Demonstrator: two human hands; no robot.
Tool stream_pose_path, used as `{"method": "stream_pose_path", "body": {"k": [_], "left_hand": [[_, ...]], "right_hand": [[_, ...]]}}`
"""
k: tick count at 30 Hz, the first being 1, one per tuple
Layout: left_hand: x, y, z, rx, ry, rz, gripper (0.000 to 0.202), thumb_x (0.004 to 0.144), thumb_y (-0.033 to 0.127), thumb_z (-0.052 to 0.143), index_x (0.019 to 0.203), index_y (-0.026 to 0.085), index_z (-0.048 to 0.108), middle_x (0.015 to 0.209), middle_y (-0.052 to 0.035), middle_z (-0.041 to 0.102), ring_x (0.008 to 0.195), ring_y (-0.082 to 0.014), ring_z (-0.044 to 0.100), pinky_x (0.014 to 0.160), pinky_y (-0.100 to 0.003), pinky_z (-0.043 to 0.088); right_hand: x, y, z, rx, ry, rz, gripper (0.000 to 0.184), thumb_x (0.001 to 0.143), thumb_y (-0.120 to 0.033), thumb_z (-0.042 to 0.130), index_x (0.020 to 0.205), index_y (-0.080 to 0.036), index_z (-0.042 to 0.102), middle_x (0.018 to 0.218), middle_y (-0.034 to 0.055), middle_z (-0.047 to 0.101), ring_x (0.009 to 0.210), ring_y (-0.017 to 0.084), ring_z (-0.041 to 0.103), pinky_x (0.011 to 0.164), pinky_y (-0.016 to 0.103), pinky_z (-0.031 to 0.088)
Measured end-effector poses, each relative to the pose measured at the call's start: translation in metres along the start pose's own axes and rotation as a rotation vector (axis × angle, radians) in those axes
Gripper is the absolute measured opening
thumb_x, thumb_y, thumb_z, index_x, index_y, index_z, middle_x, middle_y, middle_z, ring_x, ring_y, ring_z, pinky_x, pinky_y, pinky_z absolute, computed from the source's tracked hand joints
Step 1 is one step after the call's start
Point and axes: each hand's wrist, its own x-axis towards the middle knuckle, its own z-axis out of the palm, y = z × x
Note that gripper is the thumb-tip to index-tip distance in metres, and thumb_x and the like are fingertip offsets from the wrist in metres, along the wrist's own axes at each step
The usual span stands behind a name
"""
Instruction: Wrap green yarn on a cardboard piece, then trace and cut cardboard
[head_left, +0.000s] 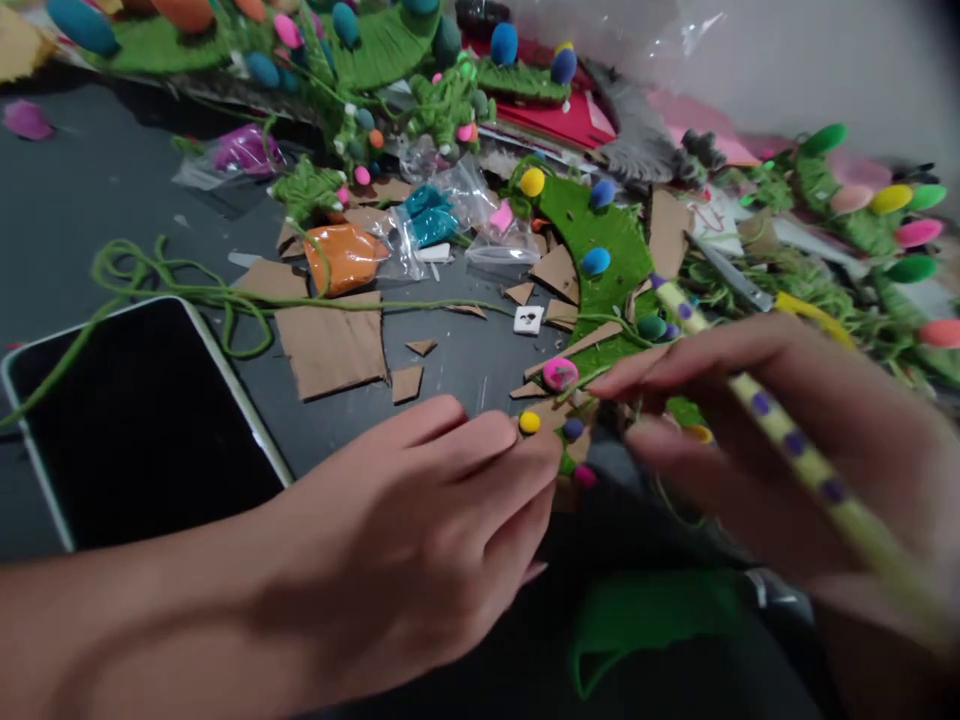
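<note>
My left hand point(427, 540) lies low at the centre, fingers curled together, their tips touching small coloured beads point(529, 422) on a cardboard scrap. My right hand point(780, 450) is at the right, blurred, holding a yellow pencil with purple dots point(787, 440) that slants from upper left to lower right. Its fingertips reach toward a pink bead point(559, 374) and the lower end of a curved green felt piece point(600, 250) studded with yellow, blue and green beads.
A dark tablet point(135, 420) lies at the left with green yarn point(187, 290) looping past it. Cardboard scraps point(330, 345), plastic bags of orange and teal material point(345, 258), scissors point(731, 275) and more bead-covered green pieces crowd the back and right. A green felt offcut point(645, 620) lies near the front.
</note>
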Motion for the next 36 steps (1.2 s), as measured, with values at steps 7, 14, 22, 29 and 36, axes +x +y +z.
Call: {"method": "stream_pose_path", "body": {"k": [7,14,22,29,36], "left_hand": [[-0.008,-0.009,-0.004,-0.165,-0.019,-0.099,0.04,0.102,0.045,0.053,0.117,0.019,0.079,0.129,-0.0159,0.07,0.095,-0.0317,0.064,0.076,-0.052,0.055],[-0.011,-0.011,-0.009,-0.204,-0.077,-0.163,0.036,0.101,0.045,0.059,0.124,0.023,0.076,0.138,-0.0151,0.065,0.103,-0.0307,0.063,0.083,-0.051,0.052],[-0.011,-0.016,-0.015,-0.195,-0.058,-0.134,0.038,0.104,0.043,0.054,0.129,0.021,0.072,0.138,-0.0152,0.067,0.105,-0.0299,0.065,0.083,-0.048,0.051],[-0.045,-0.079,-0.06,0.064,-0.096,-0.467,0.025,0.093,0.042,0.062,0.109,0.025,0.07,0.104,-0.0072,0.075,0.094,-0.0296,0.07,0.081,-0.043,0.051],[-0.057,-0.09,-0.063,0.096,-0.493,-0.695,0.047,0.091,0.067,0.059,0.111,0.025,0.067,0.109,-0.0107,0.074,0.09,-0.0337,0.07,0.076,-0.045,0.051]], "right_hand": [[-0.009,0.013,0.009,0.03,-0.222,-0.169,0.061,0.089,-0.025,0.081,0.143,-0.04,0.056,0.136,0.0034,0.07,0.121,0.028,0.068,0.099,0.042,0.061],[-0.011,0.016,0.015,-0.071,-0.165,-0.277,0.061,0.094,-0.028,0.073,0.15,-0.038,0.051,0.128,0.0067,0.072,0.115,0.031,0.064,0.096,0.049,0.057],[-0.007,0.006,0.03,-0.086,-0.124,-0.315,0.056,0.095,-0.026,0.069,0.146,-0.039,0.048,0.118,0.0071,0.075,0.107,0.032,0.068,0.087,0.05,0.059],[-0.006,0.0,0.032,-0.112,-0.086,-0.334,0.05,0.095,-0.024,0.072,0.14,-0.032,0.054,0.106,0.0069,0.073,0.096,0.029,0.068,0.084,0.047,0.057],[-0.006,0.003,0.031,0.039,-0.112,-0.256,0.044,0.096,-0.032,0.075,0.136,-0.031,0.059,0.115,0.0062,0.072,0.096,0.024,0.071,0.082,0.038,0.058]]}}
